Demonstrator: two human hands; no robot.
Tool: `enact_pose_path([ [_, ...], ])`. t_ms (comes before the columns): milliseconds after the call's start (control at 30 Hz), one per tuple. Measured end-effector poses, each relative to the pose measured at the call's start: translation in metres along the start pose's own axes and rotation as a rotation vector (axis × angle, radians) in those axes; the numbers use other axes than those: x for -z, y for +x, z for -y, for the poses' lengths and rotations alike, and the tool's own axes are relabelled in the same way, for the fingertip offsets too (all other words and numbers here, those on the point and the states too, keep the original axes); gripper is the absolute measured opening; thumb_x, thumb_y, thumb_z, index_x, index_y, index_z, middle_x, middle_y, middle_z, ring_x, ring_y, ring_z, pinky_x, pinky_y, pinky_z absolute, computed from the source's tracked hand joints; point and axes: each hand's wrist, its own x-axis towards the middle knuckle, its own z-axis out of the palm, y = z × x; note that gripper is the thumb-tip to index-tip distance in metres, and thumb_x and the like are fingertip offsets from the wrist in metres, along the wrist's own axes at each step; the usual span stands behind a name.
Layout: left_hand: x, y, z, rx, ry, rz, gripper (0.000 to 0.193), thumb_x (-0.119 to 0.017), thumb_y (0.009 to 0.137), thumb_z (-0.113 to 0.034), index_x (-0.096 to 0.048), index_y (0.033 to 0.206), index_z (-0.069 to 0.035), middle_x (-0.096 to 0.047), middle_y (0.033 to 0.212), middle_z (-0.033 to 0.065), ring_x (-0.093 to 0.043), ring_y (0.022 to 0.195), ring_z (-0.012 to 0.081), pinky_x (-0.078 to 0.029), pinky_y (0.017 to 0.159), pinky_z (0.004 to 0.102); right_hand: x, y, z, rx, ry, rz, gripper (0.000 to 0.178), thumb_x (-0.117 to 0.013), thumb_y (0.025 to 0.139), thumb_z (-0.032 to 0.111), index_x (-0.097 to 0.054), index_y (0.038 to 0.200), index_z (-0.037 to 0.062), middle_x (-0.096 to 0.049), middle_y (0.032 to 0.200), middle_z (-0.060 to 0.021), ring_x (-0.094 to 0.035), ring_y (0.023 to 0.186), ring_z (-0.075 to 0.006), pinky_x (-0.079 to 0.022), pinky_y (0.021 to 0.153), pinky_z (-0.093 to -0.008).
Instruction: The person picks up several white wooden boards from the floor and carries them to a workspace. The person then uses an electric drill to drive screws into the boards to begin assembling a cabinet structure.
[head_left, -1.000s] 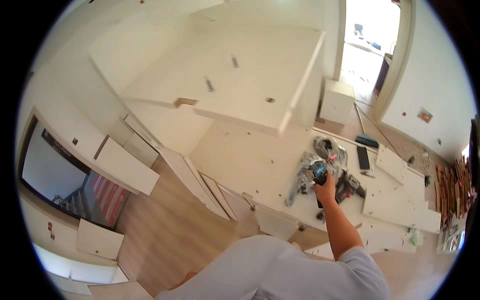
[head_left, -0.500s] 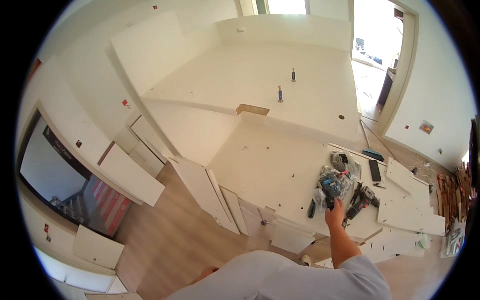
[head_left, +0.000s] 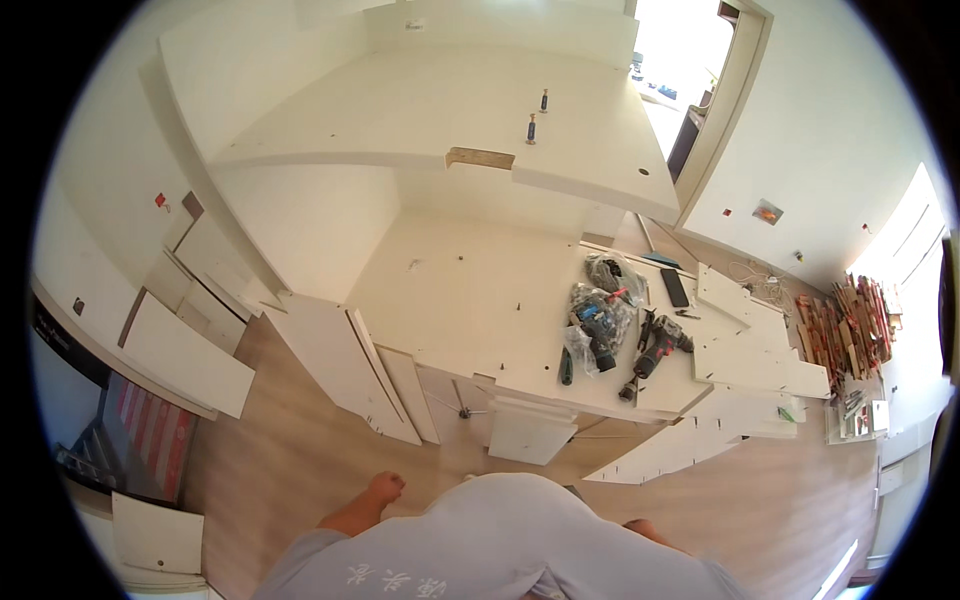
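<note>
My left hand hangs over the wooden floor in front of my body, its fingers curled in with nothing visible in them. Of my right arm only a small part shows beside my shirt; its fingers are hidden. On the lower white panel at right lies a blue power tool in clear plastic. Behind it is another plastic bag with a dark thing inside. A black and grey cordless drill rests to its right, a dark-handled tool to its left. A black phone lies farther back.
Two small blue cylinders stand on the raised white panel. Loose white boards lean at left and lie at right, some with screws. Wood strips are stacked by the right wall. A broom lies behind the panels.
My right hand has let go of the blue tool and drawn back to my side. My left hand has come into view. The whole view has shifted, with the panels now farther left.
</note>
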Motion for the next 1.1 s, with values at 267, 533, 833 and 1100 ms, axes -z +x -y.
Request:
enact_pose_path([
  [267,-0.066,-0.009,-0.049,-0.05,-0.029,0.034,0.041,-0.066,0.093,-0.034,-0.074,0.117,-0.002,-0.077,0.1,0.0176,-0.074,0.084,0.0282,-0.057,0.081,0.0405,-0.002,-0.041,-0.009,0.03,0.266,-0.021,0.029,-0.061,0.095,0.013,-0.065,0.122,0.0015,-0.07,0.097,-0.0122,-0.07,0.08,-0.0279,-0.052,0.06,-0.0428],
  [533,-0.12,-0.074,-0.005,-0.107,0.234,0.158,0.045,-0.066,0.093,-0.04,-0.073,0.121,-0.005,-0.075,0.114,0.0172,-0.071,0.106,0.0322,-0.055,0.093,0.0435,-0.058,-0.073,0.01,0.387,0.178,-0.022,0.042,-0.07,0.093,0.02,-0.066,0.129,-0.0011,-0.075,0.109,-0.0152,-0.073,0.089,-0.0223,-0.057,0.074,-0.0373],
  [833,-0.169,-0.167,0.086,-0.243,0.428,0.289,0.047,-0.067,0.093,-0.044,-0.074,0.123,-0.009,-0.075,0.118,0.0158,-0.069,0.112,0.0327,-0.054,0.095,0.0445,-0.063,-0.084,-0.265,0.476,-1.107,-0.069,0.025,-0.069,0.089,0.023,-0.074,0.106,0.0065,-0.076,0.103,-0.0132,-0.072,0.094,-0.0269,-0.057,0.081,-0.0444],
  [1100,-0.183,-0.19,0.103,-0.136,0.519,0.247,0.052,-0.064,0.091,-0.05,-0.075,0.122,-0.009,-0.074,0.118,0.0176,-0.069,0.113,0.0334,-0.053,0.097,0.045,-0.068,-0.117,-0.292,-0.078,-0.037,-0.09,0.03,-0.068,0.09,0.018,-0.071,0.116,0.0034,-0.075,0.104,-0.0147,-0.073,0.089,-0.026,-0.057,0.075,-0.0421],
])
